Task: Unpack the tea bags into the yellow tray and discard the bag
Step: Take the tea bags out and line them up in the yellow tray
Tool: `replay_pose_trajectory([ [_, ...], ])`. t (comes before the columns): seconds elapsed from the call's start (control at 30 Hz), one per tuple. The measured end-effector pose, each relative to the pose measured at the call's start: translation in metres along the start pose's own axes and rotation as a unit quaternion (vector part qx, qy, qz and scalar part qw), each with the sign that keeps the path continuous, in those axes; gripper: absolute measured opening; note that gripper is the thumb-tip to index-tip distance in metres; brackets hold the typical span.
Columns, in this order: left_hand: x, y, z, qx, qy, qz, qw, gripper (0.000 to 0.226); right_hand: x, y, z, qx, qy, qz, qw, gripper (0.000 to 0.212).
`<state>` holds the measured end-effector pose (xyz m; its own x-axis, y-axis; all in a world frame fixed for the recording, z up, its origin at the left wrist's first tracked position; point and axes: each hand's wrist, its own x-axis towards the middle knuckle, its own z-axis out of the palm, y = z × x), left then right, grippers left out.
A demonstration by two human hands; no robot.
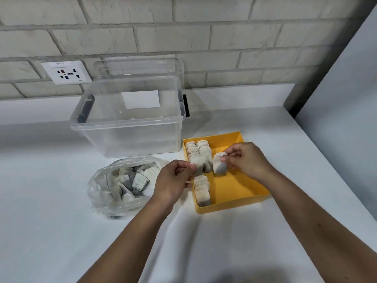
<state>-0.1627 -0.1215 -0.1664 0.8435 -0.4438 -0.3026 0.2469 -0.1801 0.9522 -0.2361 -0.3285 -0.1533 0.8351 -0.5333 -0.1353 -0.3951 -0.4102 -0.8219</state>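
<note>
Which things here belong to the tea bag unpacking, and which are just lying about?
Job: yellow tray, tea bags lined up in it, plastic bag holding more, one tea bag pinched by the left hand, second tea bag pinched by the right hand.
Lying about: clear storage box, wall socket.

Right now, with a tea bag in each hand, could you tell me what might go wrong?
1. The left hand pinches its tea bag by one edge right above the left wall of the yellow tray; it may drop onto the counter.
2. The plastic bag lies open beside the left forearm; a brush could spill its remaining tea bags.
</note>
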Motion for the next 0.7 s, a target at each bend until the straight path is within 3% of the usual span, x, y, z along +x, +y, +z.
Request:
replay_pose_trajectory([
  [0.07, 0.002, -0.002, 0.0, -0.005, 0.004, -0.001, 1.0, 0.007, 0.004, 0.008, 0.009, -0.015, -0.061, 0.034, 0.997, 0.013],
  [0.13, 0.004, -0.003, 0.001, -0.013, 0.008, -0.003, 1.0, 0.007, 0.008, 0.013, 0.019, -0.026, -0.073, 0.036, 0.996, 0.014],
  [0.5, 0.015, 0.0, 0.0, -0.029, 0.017, -0.016, 0.999, 0.006, 0.028, 0.011, 0.046, -0.032, -0.014, 0.009, 0.999, 0.014],
  [0.7, 0.012, 0.005, -0.001, 0.003, 0.021, 0.003, 1.0, 0.005, 0.022, 0.006, 0.035, -0.038, 0.014, -0.028, 0.999, 0.026],
])
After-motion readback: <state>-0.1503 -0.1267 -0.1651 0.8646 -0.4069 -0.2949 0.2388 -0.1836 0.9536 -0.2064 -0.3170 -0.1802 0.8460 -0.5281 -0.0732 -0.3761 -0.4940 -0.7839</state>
